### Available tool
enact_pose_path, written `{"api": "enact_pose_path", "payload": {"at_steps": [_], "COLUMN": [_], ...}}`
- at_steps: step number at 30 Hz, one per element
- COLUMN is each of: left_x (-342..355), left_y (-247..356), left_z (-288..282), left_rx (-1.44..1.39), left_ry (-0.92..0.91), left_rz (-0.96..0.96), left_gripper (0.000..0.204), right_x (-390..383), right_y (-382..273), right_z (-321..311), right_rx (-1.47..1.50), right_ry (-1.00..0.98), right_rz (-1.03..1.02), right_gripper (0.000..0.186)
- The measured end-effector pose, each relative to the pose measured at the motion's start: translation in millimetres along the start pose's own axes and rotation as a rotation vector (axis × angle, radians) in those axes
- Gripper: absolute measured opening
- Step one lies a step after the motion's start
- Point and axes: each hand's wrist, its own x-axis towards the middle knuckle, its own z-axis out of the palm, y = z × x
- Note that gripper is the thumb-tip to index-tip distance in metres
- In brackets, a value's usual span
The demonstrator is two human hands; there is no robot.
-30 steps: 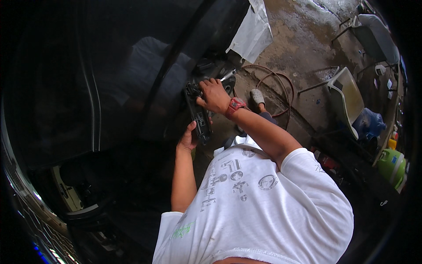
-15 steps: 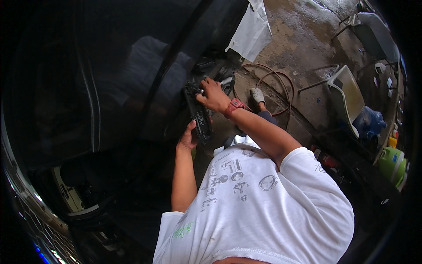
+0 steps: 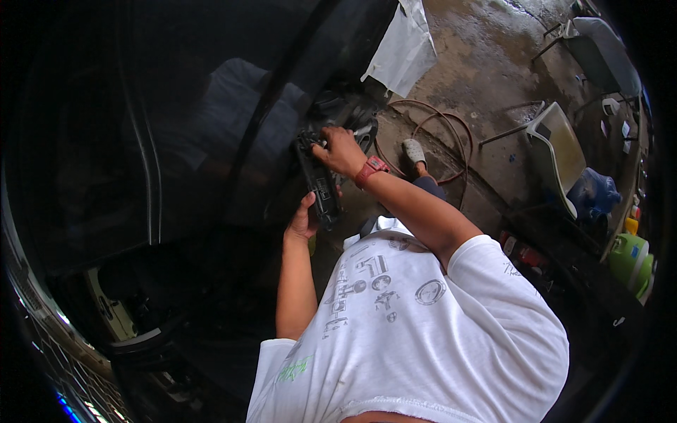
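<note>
A long black plastic part (image 3: 326,192) with a pale label on its side stands slantwise beside a glossy dark vehicle panel (image 3: 204,141). My left hand (image 3: 302,217) is closed round its lower end, thumb along the near edge. At its upper end, my right hand (image 3: 343,151) is curled over with thumb and fingers bent together. Something small and shiny shows at those fingertips, too small to name. Right behind this hand are dark, jumbled parts (image 3: 342,109) at the panel's edge. A red watch (image 3: 371,169) is on my right wrist.
A reddish hose (image 3: 468,141) lies coiled on the wet concrete floor (image 3: 472,70), near my shoe (image 3: 413,151). White sheeting (image 3: 402,56) hangs at the panel's far end. To the right stand chairs (image 3: 557,144), a blue water bottle (image 3: 596,192) and a green jug (image 3: 626,259).
My right hand has shifted very slightly, and its fingers have turned a little over the upper end of the black part. My left hand keeps its hold.
</note>
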Motion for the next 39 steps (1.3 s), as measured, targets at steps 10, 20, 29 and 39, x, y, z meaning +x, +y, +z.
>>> {"api": "enact_pose_path", "payload": {"at_steps": [10, 20, 29, 39], "left_x": [-1, 0, -3, -2], "left_y": [0, 1, 1, -1], "left_z": [3, 5, 9, 7], "left_rx": [-0.008, 0.001, 0.009, 0.006], "left_ry": [-0.014, -0.017, 0.015, 0.018], "left_rz": [-0.003, 0.017, 0.016, -0.002], "left_gripper": [0.089, 0.089, 0.09, 0.097], "right_x": [-4, 1, -1, 3], "right_y": [14, 11, 9, 13], "right_z": [35, 13, 9, 7], "right_rx": [0.567, 0.323, -0.306, 0.376], "right_ry": [0.013, -0.076, 0.323, -0.216], "right_rz": [0.398, 0.266, -0.332, 0.308], "right_gripper": [0.045, 0.04, 0.045, 0.047]}}
